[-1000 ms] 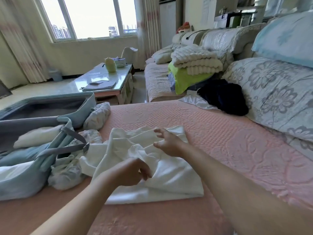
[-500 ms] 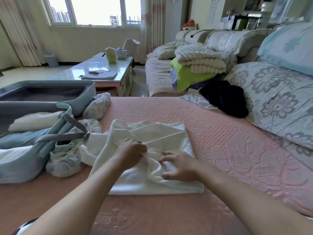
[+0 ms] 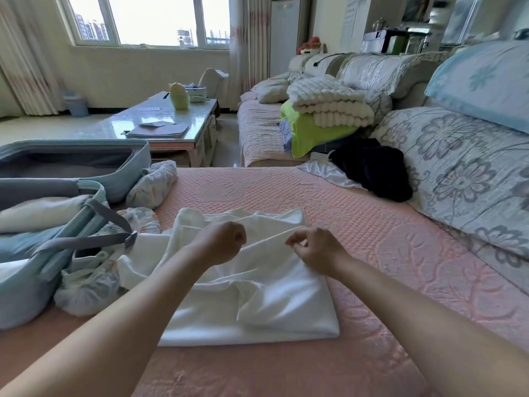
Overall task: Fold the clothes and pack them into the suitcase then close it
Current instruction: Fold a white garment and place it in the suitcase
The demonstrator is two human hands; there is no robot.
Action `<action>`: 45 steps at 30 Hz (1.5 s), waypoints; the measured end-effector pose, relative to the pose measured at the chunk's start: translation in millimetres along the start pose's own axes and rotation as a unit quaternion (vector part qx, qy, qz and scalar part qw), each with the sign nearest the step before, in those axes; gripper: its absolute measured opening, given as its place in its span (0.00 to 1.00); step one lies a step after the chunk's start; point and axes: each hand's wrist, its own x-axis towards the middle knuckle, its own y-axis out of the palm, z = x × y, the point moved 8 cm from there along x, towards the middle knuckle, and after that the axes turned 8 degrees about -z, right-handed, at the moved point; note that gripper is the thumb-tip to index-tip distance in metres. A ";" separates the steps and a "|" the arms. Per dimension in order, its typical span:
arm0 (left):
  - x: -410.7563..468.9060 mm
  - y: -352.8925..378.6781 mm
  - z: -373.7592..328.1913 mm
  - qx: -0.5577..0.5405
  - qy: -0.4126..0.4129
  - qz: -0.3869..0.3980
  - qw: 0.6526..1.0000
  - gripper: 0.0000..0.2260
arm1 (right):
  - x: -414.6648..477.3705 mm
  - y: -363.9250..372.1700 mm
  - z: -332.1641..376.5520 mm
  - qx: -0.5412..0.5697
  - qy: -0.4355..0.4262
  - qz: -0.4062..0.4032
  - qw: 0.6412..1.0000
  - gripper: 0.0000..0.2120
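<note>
Left hand and right hand each pinch a raised fold of the white garment. It lies on the pink cover, open suitcase at its 9 o'clock.

On pink bedspread: white garment, suitcase

Brightness: I get a bright, evenly daylit room.
Source: the window at the far back; its panes wash out almost to white.
Glare: the glossy coffee table mirrors that light in pale patches.
Shadows: soft and faint; I see only gentle grey in the creases of the white garment.
Blur: the suitcase at my left edge smears; the centre is sharper, though soft.
Distortion: wide-angle bowing bends the curtain and stretches both forearms at the bottom.
</note>
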 end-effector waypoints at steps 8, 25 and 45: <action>75.2 36.1 -8.5 0.002 -0.020 -0.046 0.999 0.14 | 90.2 -4.4 -35.9 -0.115 0.012 -0.081 0.990 0.14; 96.5 45.6 -63.3 0.095 0.217 -0.224 0.945 0.15 | 172.9 42.4 -75.4 -0.163 0.005 -0.038 0.986 0.09; 16.5 98.4 0.9 0.105 0.025 0.109 0.988 0.33 | 102.2 61.1 -24.6 -0.237 -0.117 0.058 0.963 0.26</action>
